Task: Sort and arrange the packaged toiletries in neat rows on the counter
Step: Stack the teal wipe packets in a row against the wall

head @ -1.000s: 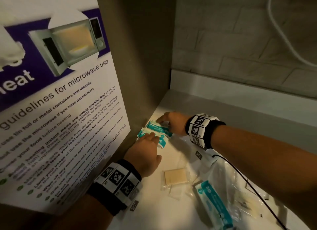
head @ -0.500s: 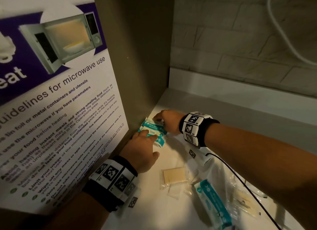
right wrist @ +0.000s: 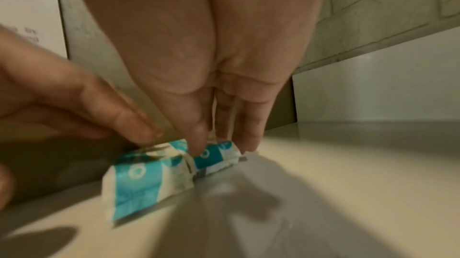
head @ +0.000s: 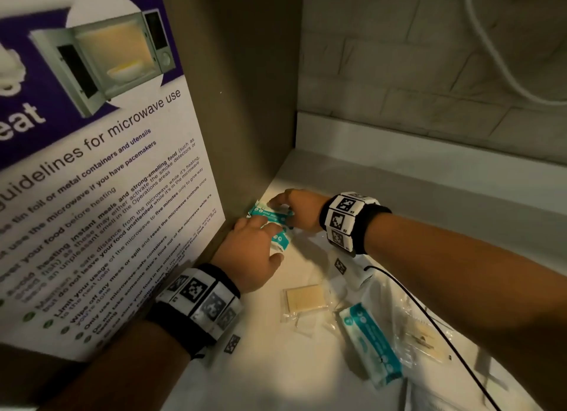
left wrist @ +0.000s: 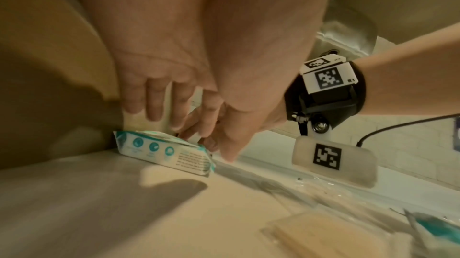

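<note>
Two small teal-and-white wipes packets lie side by side in the counter's corner, against the brown panel. My left hand [head: 260, 231] rests straight fingers [left wrist: 154, 103] on top of the near packet [head: 281, 241] [left wrist: 161, 153] [right wrist: 139, 179]. My right hand [head: 277, 203] [right wrist: 221, 145] pinches the far packet [head: 268, 215] [right wrist: 220, 156], thumb on one side and fingers [right wrist: 246, 138] on the other. Both packets lie flat on the counter [head: 276, 364].
A wrapped beige soap [head: 305, 298] and a long teal-and-white packet [head: 371, 343] lie nearer me, beside clear packets with wooden sticks [head: 425, 338]. A black cable [head: 429, 315] trails from my right wrist. The microwave poster [head: 107, 195] stands at left; a white upstand [head: 429, 152] runs behind.
Both hands stay at the two packets. My left fingers have slid further over the near packet, and the pair sits a little closer to the panel.
</note>
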Demonstrator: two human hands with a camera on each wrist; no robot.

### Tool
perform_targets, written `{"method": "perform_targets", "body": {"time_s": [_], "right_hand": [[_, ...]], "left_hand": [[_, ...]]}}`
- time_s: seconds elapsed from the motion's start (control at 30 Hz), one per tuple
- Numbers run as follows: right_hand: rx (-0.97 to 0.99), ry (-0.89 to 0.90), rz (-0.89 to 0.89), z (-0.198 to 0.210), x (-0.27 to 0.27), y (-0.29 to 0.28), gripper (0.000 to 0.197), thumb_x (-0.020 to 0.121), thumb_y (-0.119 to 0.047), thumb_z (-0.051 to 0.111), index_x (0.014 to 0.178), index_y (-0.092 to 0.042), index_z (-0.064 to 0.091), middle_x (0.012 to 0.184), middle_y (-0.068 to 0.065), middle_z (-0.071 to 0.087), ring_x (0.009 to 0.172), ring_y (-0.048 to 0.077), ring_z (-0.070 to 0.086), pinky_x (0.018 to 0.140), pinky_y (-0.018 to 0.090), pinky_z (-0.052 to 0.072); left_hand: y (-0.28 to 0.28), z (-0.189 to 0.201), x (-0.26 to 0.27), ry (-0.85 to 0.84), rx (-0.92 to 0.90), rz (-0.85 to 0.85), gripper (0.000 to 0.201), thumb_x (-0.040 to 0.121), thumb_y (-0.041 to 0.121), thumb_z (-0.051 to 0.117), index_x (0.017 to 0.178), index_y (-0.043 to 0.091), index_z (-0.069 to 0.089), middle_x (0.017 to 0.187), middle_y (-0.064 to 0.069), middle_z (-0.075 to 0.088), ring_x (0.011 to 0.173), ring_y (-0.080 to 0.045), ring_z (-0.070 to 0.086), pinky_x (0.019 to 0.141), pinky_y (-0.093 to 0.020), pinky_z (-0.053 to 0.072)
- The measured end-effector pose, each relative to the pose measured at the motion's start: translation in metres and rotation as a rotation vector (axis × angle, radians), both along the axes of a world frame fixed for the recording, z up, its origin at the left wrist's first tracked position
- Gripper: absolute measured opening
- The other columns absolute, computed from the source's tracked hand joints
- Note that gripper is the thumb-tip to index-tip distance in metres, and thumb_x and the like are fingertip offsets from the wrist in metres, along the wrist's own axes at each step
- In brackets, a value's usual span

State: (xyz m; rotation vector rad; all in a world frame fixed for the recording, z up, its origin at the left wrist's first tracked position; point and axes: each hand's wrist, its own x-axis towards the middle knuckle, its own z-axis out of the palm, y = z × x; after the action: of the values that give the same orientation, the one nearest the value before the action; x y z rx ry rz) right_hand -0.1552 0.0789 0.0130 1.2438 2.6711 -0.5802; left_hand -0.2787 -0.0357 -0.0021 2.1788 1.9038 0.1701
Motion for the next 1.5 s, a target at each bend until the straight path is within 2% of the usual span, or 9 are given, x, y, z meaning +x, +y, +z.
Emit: {"method": "perform_targets", "body": {"time_s": [0.13,0.23,0.33,0.5,0.73,0.87,1.03,1.23,1.5], "right_hand": [[0.003,0.112,-0.080,0.018,0.037,-0.026,0.055,0.090,-0.021,0.062,0.142,-0.017,0.044,0.144,0.005,0.048,0.124,0.021,0.052,0.099,0.025,0.039],[-0.028,0.171,-0.205,0.032,0.087,-0.058,0.056,0.089,-0.031,0.064,0.141,-0.022,0.044,0.143,-0.001,0.049,0.117,0.019,0.058,0.092,0.023,0.041],[-0.036,0.158,-0.353,0.039,0.145,-0.095,0.056,0.088,-0.036,0.065,0.139,-0.024,0.046,0.139,-0.003,0.052,0.111,0.017,0.060,0.087,0.021,0.043],[-0.002,0.090,-0.644,0.043,0.238,-0.157,0.055,0.086,-0.039,0.066,0.137,-0.025,0.048,0.136,-0.001,0.055,0.113,0.018,0.059,0.091,0.025,0.044],[-0.020,-0.239,-1.086,0.017,0.351,-0.239,0.050,0.086,-0.046,0.057,0.131,-0.027,0.050,0.137,0.008,0.049,0.123,0.031,0.049,0.101,0.045,0.044],[-0.019,-0.174,-1.119,-0.001,0.365,-0.254,0.054,0.086,-0.018,0.061,0.137,-0.025,0.044,0.139,0.007,0.040,0.123,0.031,0.050,0.102,0.040,0.045],[-0.005,-0.108,-1.122,-0.009,0.361,-0.249,0.062,0.086,-0.004,0.056,0.141,-0.027,0.041,0.141,0.009,0.040,0.123,0.032,0.050,0.102,0.039,0.046],[0.094,-0.041,-1.094,0.002,0.343,-0.247,0.055,0.089,-0.010,0.057,0.141,-0.024,0.042,0.142,0.011,0.039,0.124,0.033,0.046,0.102,0.045,0.045],[0.162,0.226,-0.860,0.044,0.284,-0.240,0.055,0.091,-0.018,0.060,0.141,-0.017,0.038,0.132,0.011,0.055,0.113,0.025,0.057,0.091,0.028,0.045]], "left_hand": [[-0.019,0.008,0.027,-0.249,0.013,-0.366,0.036,0.081,0.026,0.062,0.116,0.027,0.061,0.122,0.006,0.054,0.116,-0.013,0.044,0.100,-0.035,0.041],[-0.035,0.001,0.063,-0.167,-0.147,-0.641,0.057,0.073,0.021,0.066,0.129,0.025,0.056,0.132,0.004,0.051,0.125,-0.016,0.039,0.106,-0.033,0.036],[-0.042,-0.003,0.092,0.000,-0.191,-0.668,0.069,0.076,0.022,0.064,0.140,0.033,0.042,0.138,0.006,0.046,0.125,-0.017,0.037,0.106,-0.036,0.036],[-0.038,0.008,0.123,0.089,0.018,-0.684,0.025,0.089,0.033,0.054,0.113,0.035,0.062,0.105,0.012,0.061,0.104,-0.015,0.048,0.086,-0.030,0.041],[-0.049,0.015,0.165,0.088,-0.137,-0.698,0.017,0.089,0.026,0.054,0.101,0.033,0.063,0.106,0.010,0.057,0.092,-0.009,0.052,0.080,-0.027,0.047],[-0.059,0.011,0.178,0.083,-0.221,-0.647,0.024,0.092,0.028,0.056,0.114,0.036,0.058,0.106,0.011,0.054,0.090,-0.010,0.056,0.078,-0.024,0.049],[-0.067,0.010,0.191,0.080,-0.251,-0.536,0.028,0.095,0.025,0.057,0.122,0.028,0.060,0.111,0.003,0.050,0.092,-0.011,0.052,0.081,-0.021,0.047],[-0.076,0.002,0.204,0.012,-0.199,-0.380,0.029,0.083,0.034,0.070,0.108,0.020,0.064,0.112,-0.001,0.048,0.091,-0.014,0.052,0.079,-0.022,0.044],[-0.079,0.017,0.192,-0.127,-0.089,-0.193,0.039,0.080,0.036,0.070,0.117,0.026,0.061,0.116,-0.001,0.057,0.102,-0.019,0.056,0.086,-0.030,0.048]]}}
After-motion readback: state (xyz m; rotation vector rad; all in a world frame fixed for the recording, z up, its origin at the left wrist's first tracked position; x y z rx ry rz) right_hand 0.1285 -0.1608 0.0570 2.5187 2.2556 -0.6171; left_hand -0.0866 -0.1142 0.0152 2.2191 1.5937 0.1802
